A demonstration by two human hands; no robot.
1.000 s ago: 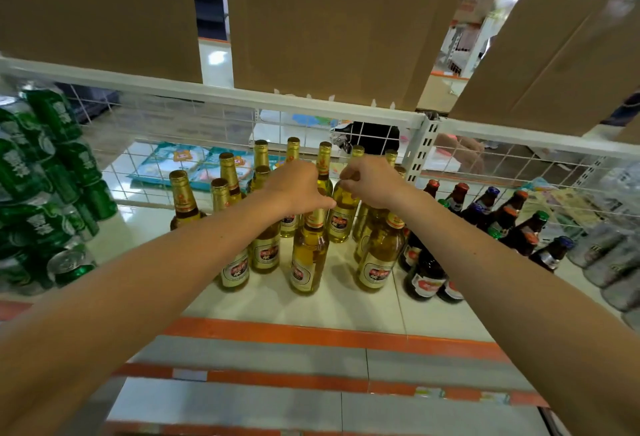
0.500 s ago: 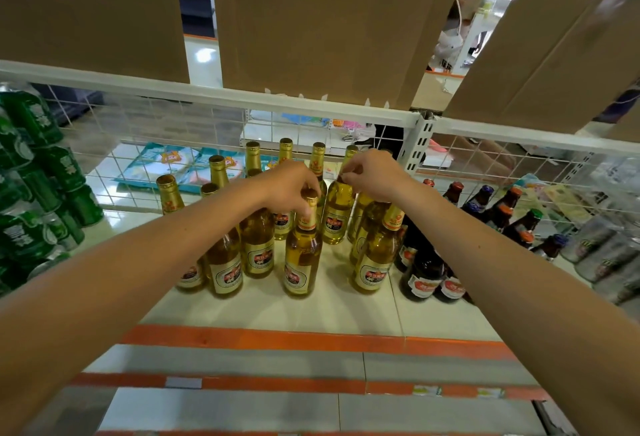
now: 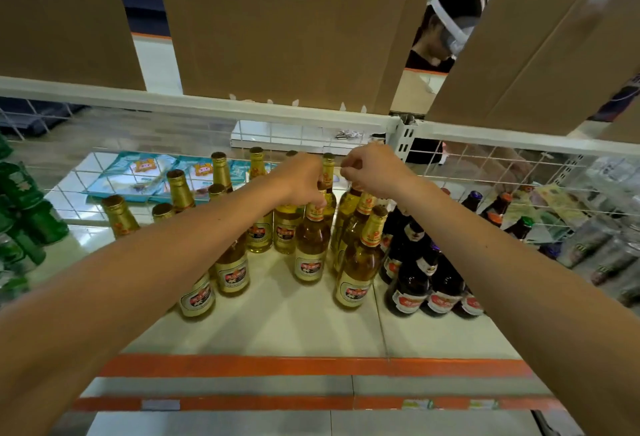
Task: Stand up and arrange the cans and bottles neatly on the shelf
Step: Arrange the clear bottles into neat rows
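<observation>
Several golden bottles point(image 3: 232, 269) with gold foil caps stand in loose rows on the white shelf point(image 3: 284, 325). My left hand point(image 3: 304, 179) is closed round the neck of one upright golden bottle point(image 3: 310, 248) in the middle of the group. Just to its right, my right hand point(image 3: 372, 172) pinches the top of another golden bottle point(image 3: 347, 207), whose neck is hidden by the fingers. Dark brown bottles point(image 3: 412, 283) stand clustered to the right. Green cans point(image 3: 27, 214) are piled at the far left.
Silver cans point(image 3: 609, 252) lie on their sides at the far right. A wire mesh point(image 3: 485, 165) backs the shelf, with cardboard sheets point(image 3: 277, 27) above it. A person wearing a headset point(image 3: 450, 20) stands behind the shelf. An orange strip point(image 3: 311, 364) marks the front edge.
Both hands have shifted a little farther back while keeping hold of the bottle tops. The middle bottle now stands nearer the rear ones. The view has tilted up, showing the person behind.
</observation>
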